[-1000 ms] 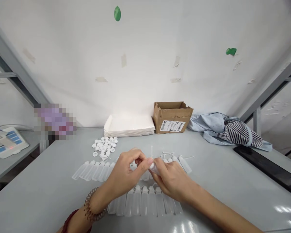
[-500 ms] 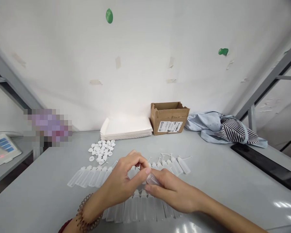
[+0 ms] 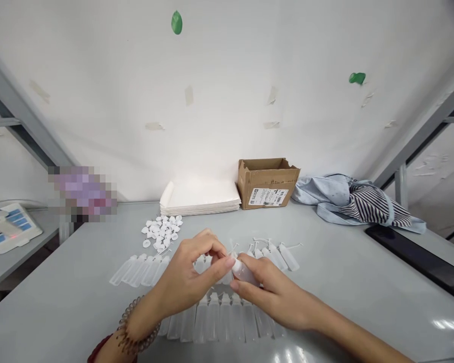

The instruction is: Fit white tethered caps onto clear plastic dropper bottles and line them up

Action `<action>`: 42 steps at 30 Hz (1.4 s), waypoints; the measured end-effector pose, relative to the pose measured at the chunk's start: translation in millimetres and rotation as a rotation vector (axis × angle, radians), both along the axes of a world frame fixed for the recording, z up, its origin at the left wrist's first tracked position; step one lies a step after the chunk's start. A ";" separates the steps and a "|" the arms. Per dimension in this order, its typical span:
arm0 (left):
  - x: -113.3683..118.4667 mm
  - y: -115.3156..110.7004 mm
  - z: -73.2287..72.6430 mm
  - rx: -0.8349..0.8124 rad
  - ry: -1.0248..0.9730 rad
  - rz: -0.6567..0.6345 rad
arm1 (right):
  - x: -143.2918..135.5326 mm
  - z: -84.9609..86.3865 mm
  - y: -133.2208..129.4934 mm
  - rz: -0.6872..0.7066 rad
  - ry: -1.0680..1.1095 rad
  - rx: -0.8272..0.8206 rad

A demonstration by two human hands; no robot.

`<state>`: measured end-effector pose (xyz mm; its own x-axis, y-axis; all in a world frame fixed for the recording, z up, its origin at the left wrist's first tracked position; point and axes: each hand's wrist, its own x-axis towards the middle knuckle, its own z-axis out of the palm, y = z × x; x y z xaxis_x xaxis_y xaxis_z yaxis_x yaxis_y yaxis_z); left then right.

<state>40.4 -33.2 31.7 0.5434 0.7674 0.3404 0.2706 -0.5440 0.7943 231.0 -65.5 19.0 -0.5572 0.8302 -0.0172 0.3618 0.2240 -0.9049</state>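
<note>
My right hand is closed around a small translucent plastic bottle, held tilted above the table with its top toward my left hand. My left hand is pinched at that top, thumb and fingers against a small white cap. Part of the cap is hidden by the fingertips. Beneath and behind my hands lies a row of similar bottles, several with thin white straps sticking out at their necks. Nearer to me is a second row of bottles, partly covered by my forearms. A pile of loose white caps lies beyond my left hand.
At the back of the grey table lie a stack of white sheets or envelopes and an open cardboard box. Light-blue and striped cloth is heaped at the right, with a long black object in front.
The bottle has turned slightly in my right hand, and its white cap now shows between my hands. My left fingers stay at its top. The whole view has shifted a little.
</note>
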 end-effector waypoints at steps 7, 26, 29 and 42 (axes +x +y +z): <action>4.3 -2.1 -2.8 0.048 0.122 0.023 | -4.6 -25.0 2.7 -0.050 -0.434 0.582; -5.5 -0.6 -1.3 0.129 0.278 -0.088 | 1.8 -16.1 10.3 0.029 -0.287 0.269; -10.2 3.9 -1.7 0.127 0.289 -0.106 | 2.9 -15.3 12.4 0.040 -0.216 0.258; -20.5 27.1 -19.2 0.119 0.306 0.296 | 43.6 -32.8 66.5 -0.239 -0.467 0.667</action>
